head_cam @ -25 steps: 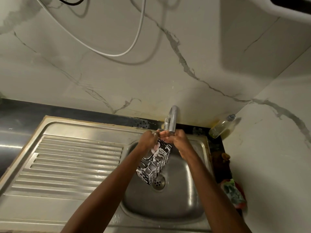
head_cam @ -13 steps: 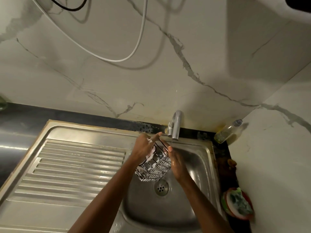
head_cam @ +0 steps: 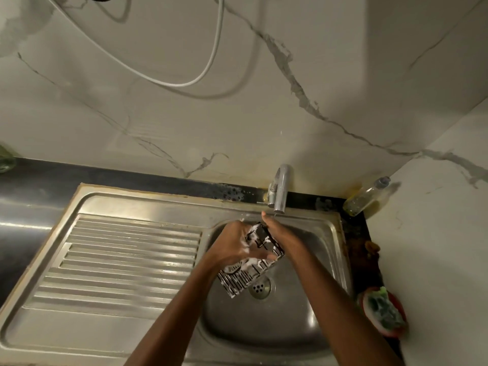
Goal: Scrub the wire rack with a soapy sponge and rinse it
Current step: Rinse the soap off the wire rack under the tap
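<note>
A foam-covered wire rack (head_cam: 241, 280) hangs tilted over the steel sink basin (head_cam: 264, 328), just above the drain. My left hand (head_cam: 233, 245) wraps over its upper left side, soapy, with the fingers curled onto the wires. On the rack's top right edge, directly under the tap spout (head_cam: 280, 196), my right hand (head_cam: 277, 231) grips it. A green sponge (head_cam: 383, 311) lies in a red dish on the counter at the right, away from both hands. I see no clear stream of water from the spout.
A ribbed steel drainboard (head_cam: 118, 260) fills the left side. A clear bottle (head_cam: 367, 198) leans in the back right corner against the marble wall. A white cable (head_cam: 184, 84) loops on the wall above.
The rack has turned from a basket-like pose to a steeper tilt, its lower end toward the drain. My right hand moved from beside the rack up onto its top edge.
</note>
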Demonstrator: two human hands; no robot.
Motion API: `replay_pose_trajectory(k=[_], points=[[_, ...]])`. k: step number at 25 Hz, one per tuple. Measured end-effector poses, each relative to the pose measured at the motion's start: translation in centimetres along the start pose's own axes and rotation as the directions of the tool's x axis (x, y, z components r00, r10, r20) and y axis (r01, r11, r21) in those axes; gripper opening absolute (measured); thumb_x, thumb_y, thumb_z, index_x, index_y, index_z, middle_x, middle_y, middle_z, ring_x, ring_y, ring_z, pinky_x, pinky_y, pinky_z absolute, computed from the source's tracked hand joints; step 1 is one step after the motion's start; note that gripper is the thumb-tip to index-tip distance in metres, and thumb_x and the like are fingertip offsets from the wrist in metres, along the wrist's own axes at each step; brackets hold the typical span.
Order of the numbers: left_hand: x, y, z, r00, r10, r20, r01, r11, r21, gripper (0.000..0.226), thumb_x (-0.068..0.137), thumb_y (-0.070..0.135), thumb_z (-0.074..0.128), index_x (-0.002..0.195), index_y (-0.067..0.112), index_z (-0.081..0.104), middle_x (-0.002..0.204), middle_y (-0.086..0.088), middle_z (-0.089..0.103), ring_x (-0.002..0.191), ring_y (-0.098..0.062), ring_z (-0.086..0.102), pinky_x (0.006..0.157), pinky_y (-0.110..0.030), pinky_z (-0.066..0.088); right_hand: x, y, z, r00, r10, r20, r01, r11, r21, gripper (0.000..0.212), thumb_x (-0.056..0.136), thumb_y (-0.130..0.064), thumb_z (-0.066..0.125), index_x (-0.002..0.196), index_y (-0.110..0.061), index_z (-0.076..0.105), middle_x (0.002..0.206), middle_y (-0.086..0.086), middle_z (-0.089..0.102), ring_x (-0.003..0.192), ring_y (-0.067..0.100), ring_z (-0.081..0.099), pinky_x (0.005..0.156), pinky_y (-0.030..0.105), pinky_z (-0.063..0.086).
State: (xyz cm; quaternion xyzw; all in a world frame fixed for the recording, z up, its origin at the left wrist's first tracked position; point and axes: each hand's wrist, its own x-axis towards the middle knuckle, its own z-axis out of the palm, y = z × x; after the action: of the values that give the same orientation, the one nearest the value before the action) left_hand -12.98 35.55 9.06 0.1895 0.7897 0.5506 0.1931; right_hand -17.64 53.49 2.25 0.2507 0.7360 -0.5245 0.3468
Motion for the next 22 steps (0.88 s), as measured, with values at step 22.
replay_pose_trajectory(k=[22], points=[[1.8,1.5,1.3,0.981,-0.128,-0.145,0.151,0.976,0.160,0.027,0.064,0.029,0.097,0.079,0.028,0.074,0.073,0.015,0.073,0.064,0.006,0.069,0.063,-0.015,0.055,-6.4,-2.5,-0.7,0.988,-0.118,0.101,0.112,0.992,0.062,0.024,0.108,-0.017,0.038,0.094,-0.023,0.056,0.083,-0.008,0.063,0.073,0.002,0.058,0.066,0.015,0.050]])
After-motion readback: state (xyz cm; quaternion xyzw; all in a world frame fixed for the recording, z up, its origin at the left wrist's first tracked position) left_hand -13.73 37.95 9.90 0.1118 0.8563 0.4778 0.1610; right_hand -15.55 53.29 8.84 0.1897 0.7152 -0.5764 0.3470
